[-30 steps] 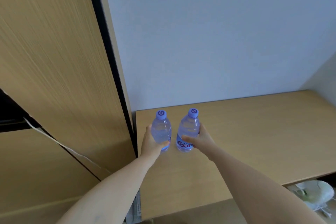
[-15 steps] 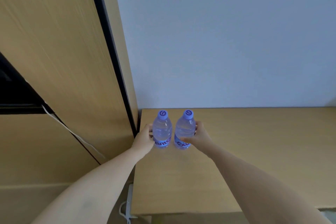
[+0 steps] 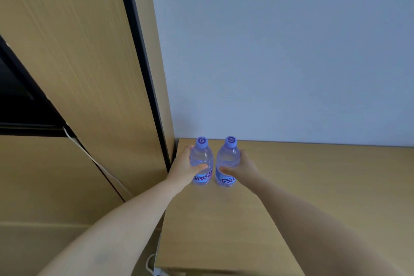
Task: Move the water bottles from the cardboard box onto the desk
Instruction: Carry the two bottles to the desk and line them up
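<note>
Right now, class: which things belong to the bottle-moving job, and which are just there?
Job: left bottle, right bottle, left hand, right hand, desk.
Just there: cabinet, wall, white cable.

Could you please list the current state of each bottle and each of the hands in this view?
Left bottle: upright, capped, standing on the desk, gripped by the left hand.
Right bottle: upright, capped, standing on the desk, gripped by the right hand.
Bottles: side by side, a narrow gap between them.
</note>
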A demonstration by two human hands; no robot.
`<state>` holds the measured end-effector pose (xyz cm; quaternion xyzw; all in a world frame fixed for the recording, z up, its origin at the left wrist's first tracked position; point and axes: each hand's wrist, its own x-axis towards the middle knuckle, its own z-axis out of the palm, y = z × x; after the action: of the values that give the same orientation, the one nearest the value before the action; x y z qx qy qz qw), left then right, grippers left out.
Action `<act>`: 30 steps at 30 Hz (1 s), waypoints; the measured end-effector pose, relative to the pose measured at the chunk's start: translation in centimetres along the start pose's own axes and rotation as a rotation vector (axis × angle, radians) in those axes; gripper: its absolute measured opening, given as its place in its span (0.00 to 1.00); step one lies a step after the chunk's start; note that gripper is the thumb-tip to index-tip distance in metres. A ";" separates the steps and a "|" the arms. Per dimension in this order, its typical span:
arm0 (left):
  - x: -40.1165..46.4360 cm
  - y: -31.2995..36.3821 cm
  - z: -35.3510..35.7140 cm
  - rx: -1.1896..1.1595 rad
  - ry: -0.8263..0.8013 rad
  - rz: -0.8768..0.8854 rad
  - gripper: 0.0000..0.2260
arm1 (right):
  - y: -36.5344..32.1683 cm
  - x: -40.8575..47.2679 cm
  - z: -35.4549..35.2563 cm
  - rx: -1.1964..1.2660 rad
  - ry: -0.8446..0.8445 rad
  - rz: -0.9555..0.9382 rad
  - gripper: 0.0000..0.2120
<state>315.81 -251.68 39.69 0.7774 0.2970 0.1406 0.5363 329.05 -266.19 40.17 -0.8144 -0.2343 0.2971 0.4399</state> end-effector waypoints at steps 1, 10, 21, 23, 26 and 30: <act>0.1 0.0 0.1 -0.007 0.007 0.002 0.17 | -0.1 0.1 0.2 -0.022 0.015 -0.004 0.18; 3.1 0.4 0.3 -0.078 0.078 0.005 0.19 | -1.2 2.6 1.6 -0.017 0.100 0.039 0.18; 8.2 0.6 -1.5 0.078 0.107 -0.001 0.20 | -2.9 7.3 2.8 0.040 0.213 0.051 0.25; 8.7 0.5 -1.6 0.067 0.106 -0.008 0.21 | -2.9 8.1 3.0 0.052 0.244 0.042 0.24; 9.5 0.4 -1.8 0.070 0.103 -0.016 0.22 | -2.9 9.1 3.3 0.074 0.264 0.033 0.23; 10.4 0.7 -1.9 0.062 0.098 -0.021 0.25 | -3.2 10.2 3.5 0.075 0.271 0.026 0.24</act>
<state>323.20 -244.06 40.05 0.7826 0.3352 0.1636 0.4985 333.49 -256.01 38.52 -0.8330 -0.1508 0.1984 0.4940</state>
